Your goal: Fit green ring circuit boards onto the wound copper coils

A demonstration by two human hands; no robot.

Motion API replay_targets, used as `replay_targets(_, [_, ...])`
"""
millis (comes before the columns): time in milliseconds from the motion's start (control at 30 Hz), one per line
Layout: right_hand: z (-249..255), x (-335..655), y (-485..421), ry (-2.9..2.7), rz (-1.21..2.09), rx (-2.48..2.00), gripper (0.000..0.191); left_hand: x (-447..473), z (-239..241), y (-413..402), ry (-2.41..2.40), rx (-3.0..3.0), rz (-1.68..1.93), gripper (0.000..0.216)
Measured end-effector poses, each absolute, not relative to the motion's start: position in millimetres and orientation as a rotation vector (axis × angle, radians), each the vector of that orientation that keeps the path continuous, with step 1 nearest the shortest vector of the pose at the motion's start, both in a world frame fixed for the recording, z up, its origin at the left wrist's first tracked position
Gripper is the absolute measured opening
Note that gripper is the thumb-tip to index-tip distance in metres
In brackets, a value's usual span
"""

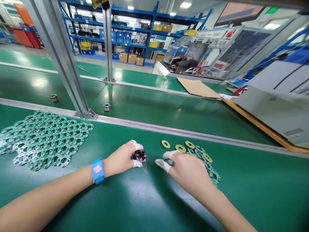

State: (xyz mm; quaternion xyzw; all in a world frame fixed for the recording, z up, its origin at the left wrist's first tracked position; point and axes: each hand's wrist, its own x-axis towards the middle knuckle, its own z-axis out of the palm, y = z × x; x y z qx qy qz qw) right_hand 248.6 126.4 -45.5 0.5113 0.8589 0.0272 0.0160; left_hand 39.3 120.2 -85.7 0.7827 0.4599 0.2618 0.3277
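Note:
My left hand (124, 158), with a blue wrist strap and white finger cots, is closed around a small round motor coil with red windings (140, 155) on the green mat. My right hand (187, 169) sits just right of it, fingers in white cots pinched together over a small dark part I cannot make out. Right behind that hand lie several loose ring-shaped circuit boards (194, 151), some yellow side up, some green.
A big panel of joined green ring boards (45, 138) lies at the left. Two more coil parts (107, 107) sit on the conveyor belt beyond the metal rail (169, 130). An aluminium post (65, 64) rises at left; cardboard (198, 87) and machines stand at right.

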Motion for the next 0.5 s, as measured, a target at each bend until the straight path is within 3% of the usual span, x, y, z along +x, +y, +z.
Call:
replay_targets(100, [-45.0, 250.6, 133.6, 2.414, 0.116, 1.606, 0.03, 38.1, -84.7, 119.4, 1.199, 2.033, 0.685, 0.026])
replay_targets(233, [-50.1, 245.4, 135.6, 2.518, -0.013, 1.592, 0.014, 33.6, -79.6, 121.2, 1.201, 1.988, 0.665, 0.041])
replay_targets(300, [-50.7, 243.7, 135.6, 2.653, -0.128, 1.592, 0.027, 33.5, -73.5, 122.5, 1.277, 1.906, 0.736, 0.04])
replay_targets(400, [-51.6, 242.1, 134.6, 2.913, -0.361, 1.541, 0.044, 38.8, -62.8, 122.0, 1.345, 1.85, 0.863, 0.015])
replay_targets(500, [-55.5, 239.3, 132.0, 3.155, -0.582, 1.422, 0.047, 46.4, -58.4, 119.3, 1.288, 1.917, 0.842, 0.02])
